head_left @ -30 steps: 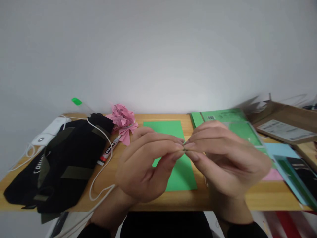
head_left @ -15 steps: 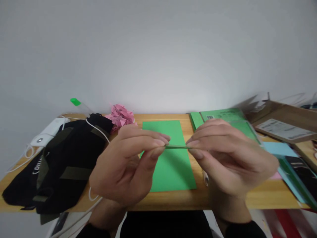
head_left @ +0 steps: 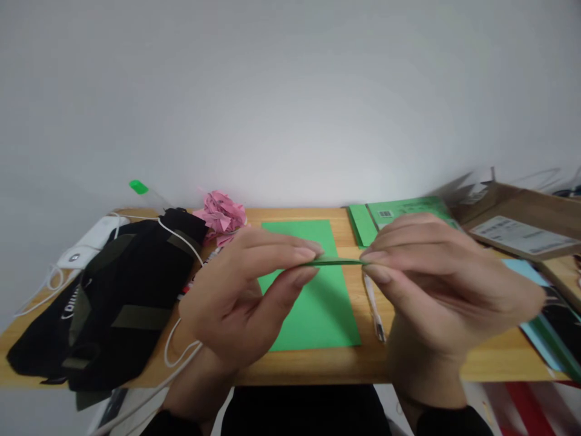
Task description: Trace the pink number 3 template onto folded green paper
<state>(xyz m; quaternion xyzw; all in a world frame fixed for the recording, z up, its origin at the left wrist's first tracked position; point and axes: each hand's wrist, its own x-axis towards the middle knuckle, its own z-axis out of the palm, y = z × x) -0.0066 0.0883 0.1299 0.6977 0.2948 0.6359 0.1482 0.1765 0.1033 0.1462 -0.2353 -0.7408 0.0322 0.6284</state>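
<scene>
A thin folded piece of green paper (head_left: 338,262) is stretched level between my two hands, seen edge-on. My left hand (head_left: 245,297) pinches its left end between thumb and fingers. At the other end, my right hand (head_left: 440,284) holds it in a like pinch. Most of the piece is hidden by the fingers, so its full shape does not show. Below it, a flat green sheet (head_left: 318,321) lies on the wooden table, apart from both hands. Just right of that sheet lies a pen (head_left: 376,309).
At the left sit a black bag (head_left: 131,303), a white power strip (head_left: 91,242) with cables and crumpled pink paper (head_left: 222,211). A green paper pack (head_left: 408,209) stands at the back right, near a cardboard box (head_left: 521,218). Blue sheets (head_left: 538,339) lie at the right edge.
Both hands have shifted right, the right one farther, so more of the green paper shows between them. The pen is now more exposed.
</scene>
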